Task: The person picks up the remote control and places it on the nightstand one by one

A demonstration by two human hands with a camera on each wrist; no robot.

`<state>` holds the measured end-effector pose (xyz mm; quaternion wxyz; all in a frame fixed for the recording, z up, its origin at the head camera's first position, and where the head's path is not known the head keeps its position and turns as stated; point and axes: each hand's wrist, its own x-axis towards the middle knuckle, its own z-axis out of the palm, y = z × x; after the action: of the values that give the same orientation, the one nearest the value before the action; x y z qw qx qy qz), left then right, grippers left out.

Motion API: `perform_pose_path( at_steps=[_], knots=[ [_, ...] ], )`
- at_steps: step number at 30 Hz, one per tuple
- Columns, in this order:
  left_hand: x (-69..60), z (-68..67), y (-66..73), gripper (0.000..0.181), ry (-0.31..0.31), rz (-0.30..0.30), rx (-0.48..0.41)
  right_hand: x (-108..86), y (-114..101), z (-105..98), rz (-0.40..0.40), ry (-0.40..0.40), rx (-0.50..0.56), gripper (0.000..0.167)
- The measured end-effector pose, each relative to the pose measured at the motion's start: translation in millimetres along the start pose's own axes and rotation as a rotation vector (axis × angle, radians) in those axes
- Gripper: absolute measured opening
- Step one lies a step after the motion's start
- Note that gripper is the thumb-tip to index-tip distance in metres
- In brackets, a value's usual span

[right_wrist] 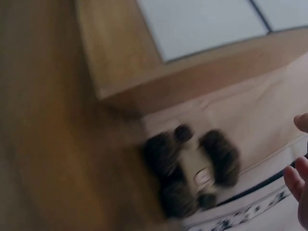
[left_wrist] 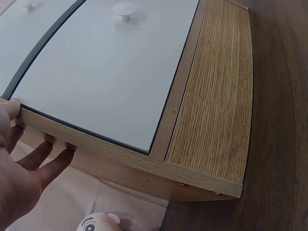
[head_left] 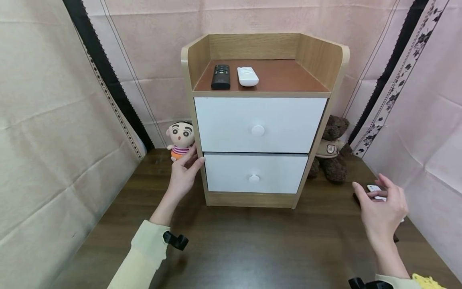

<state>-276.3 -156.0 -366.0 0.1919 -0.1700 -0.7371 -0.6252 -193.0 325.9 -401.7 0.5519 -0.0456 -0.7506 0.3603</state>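
Note:
A wooden cabinet with two closed white drawers stands upright. My left hand touches its left side, thumb at the front edge; in the left wrist view the fingers of the left hand spread along the side panel. At the right, my right hand hovers with thumb and fingers apart, above a white object and dark items it partly hides. Only fingertips of the right hand show in the blurred right wrist view, nothing visible between them.
On the cabinet's top shelf lie a black remote and a white remote. A small doll is at its left, a brown teddy bear at its right. Yellow material shows lower right. Pale cloth surrounds the wooden surface.

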Motion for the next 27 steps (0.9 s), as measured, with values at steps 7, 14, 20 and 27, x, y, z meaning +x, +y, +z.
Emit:
perform_pose_path(
  at_steps=[7, 14, 20, 27],
  knots=[
    [0.6, 1.9, 0.8, 0.056, -0.002, 0.009, 0.003, -16.4, 37, -6, 0.148, 0.04, -0.03, 0.052],
    [-0.5, 1.5, 0.1, 0.055, 0.007, 0.016, -0.007, -30.4, 60, -13, 0.362, 0.008, -0.096, 0.055],
    [-0.5, 2.1, -1.0, 0.054, 0.007, 0.017, -0.025, -38.3, 74, -19, 0.57, -0.019, -0.161, 0.062],
    [-1.1, 2.0, 0.0, 0.056, 0.013, 0.019, -0.003, -45.0, 82, -26, 0.763, -0.084, -0.175, 0.065]
  ],
)
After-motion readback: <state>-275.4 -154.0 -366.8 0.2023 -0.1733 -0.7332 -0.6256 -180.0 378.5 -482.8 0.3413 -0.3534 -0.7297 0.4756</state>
